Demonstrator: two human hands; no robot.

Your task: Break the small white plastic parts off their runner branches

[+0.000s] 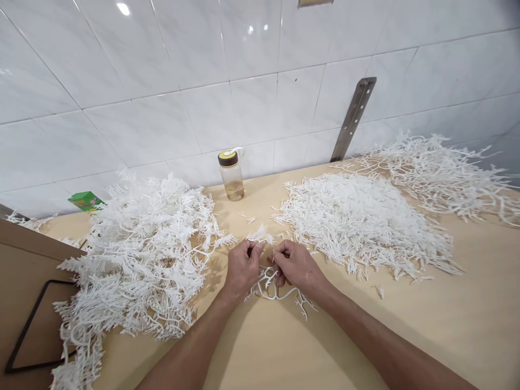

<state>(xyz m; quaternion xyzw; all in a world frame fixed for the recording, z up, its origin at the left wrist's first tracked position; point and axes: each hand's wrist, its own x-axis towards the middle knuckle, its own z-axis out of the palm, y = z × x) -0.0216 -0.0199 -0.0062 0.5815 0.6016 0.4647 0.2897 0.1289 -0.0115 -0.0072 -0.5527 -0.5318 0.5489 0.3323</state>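
Note:
Close together at the middle of the table, my left hand (244,264) and my right hand (296,263) both pinch a white branched plastic sprig (260,235) with feathery tips. A bare white plastic stem (270,295) with forked arms hangs or lies just below my fingers; whether it joins the sprig is hidden. To my left rises a tall heap of white feathery plastic branches (150,254). On my right lies a lower pile of small loose white plastic sprigs (361,222), with one stray sprig (380,291) in front of it.
Behind my hands stands a clear bottle (232,179) with a dark lid. Bare white stems (450,173) are piled at the back right. A metal bracket (353,120) leans against the tiled wall (252,114). A green box (86,201) and a brown carton (32,292) are at the left.

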